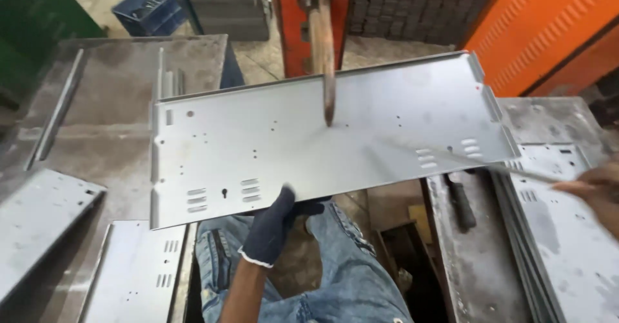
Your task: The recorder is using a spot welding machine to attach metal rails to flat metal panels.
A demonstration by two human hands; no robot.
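A: Nearest the camera, the left hand (pixel 274 226), in a dark blue glove, is clamped on the near edge of the perforated sheet-metal panel (pixel 309 149), thumb on top, fingers under. The person's jeans (pixel 348 278) show just below it.

B: And the right hand (pixel 596 191)?

A: At the right edge of view, bare and blurred. It seems closed around a thin metal rod (pixel 516 171) that points toward the panel's right end, but I can't tell how firmly.

B: Where does the panel sit?

A: Held level above the lap, spanning the gap between the left bench (pixel 109 104) and the right bench (pixel 477 258). Its far edge lies under the copper electrode arm (pixel 324 58), whose tip touches or nearly touches the sheet near its middle.

B: What could go wrong, in your view?

A: One hand carries a wide sheet by a single edge, so it could tip or swing, and the spot under the tip would land off its mark. The folded edges look sharp, and the right hand is ungloved. Fingers near the tip could be pinched or burned.

B: What's farther off?

A: Stacked panels (pixel 567 233) on the right bench, more panels (pixel 135 271) at lower left, and a dark-handled tool (pixel 461 200). Beyond, the orange machine frame (pixel 296 20), a blue crate (pixel 148 10) and stacked dark blocks (pixel 412 4).
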